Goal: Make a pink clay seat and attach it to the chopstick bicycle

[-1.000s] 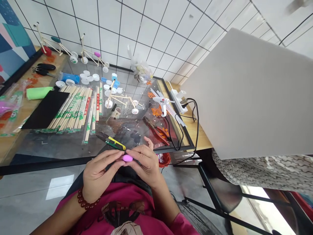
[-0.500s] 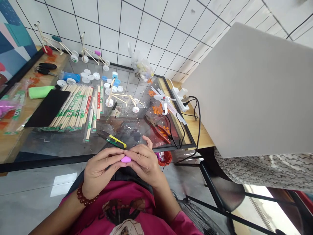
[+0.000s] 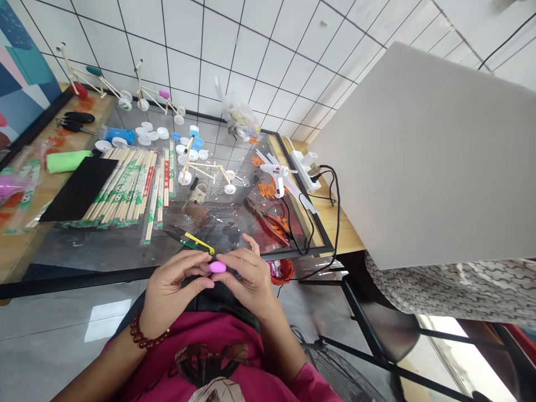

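Observation:
A small, smooth purple oval lump, like modelling clay, sits in front of my body at the table's near edge. My right hand pinches it between thumb and fingers. Close on its left side is my left hand, thumb and fingers parted around the lump's end; whether they touch it I cannot tell. Just beyond my fingers lie thread snips with yellow and green handles. Farther back stands a small tricycle model of wooden sticks with white cap wheels.
Wrapped chopsticks and a black sheet lie left. Red-handled pliers, a hot glue gun and a power strip with cables are right. Two more stick models stand behind. A pale panel fills the right.
My left thumb and fingers have spread apart, away from the purple lump. It now shows more fully in my right hand's pinch. The view has shifted slightly.

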{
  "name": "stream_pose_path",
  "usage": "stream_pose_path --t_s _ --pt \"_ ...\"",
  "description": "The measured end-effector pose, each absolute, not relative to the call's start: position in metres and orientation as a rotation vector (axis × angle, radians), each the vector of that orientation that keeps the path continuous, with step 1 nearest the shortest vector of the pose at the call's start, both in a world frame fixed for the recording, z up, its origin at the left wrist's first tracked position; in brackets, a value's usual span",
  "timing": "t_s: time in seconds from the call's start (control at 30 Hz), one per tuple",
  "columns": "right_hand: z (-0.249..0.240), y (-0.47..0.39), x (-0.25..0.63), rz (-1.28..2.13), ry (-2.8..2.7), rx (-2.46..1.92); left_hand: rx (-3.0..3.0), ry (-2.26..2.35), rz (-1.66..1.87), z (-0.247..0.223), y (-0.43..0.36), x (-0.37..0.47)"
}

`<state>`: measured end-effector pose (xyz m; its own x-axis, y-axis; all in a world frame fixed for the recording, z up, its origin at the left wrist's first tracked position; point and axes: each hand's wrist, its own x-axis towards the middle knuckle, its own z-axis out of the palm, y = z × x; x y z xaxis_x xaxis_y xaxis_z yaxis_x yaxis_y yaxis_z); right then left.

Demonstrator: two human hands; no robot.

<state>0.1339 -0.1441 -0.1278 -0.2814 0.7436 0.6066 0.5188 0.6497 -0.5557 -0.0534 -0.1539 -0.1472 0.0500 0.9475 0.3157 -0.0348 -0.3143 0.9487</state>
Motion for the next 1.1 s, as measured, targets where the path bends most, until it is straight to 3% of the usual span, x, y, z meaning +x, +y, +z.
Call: stream_pose_path --t_s 0.67,1.1 --pt "-0.131 -0.147 0.133 0.204 -1.977 -1.052 1.211 1.117 1.218 -0.144 -0.154 -0.043" --pt "-0.128 -0.147 0.133 0.151 -1.975 -1.012 1.38 1.09 1.312 -0.139 -0.156 -0.038"
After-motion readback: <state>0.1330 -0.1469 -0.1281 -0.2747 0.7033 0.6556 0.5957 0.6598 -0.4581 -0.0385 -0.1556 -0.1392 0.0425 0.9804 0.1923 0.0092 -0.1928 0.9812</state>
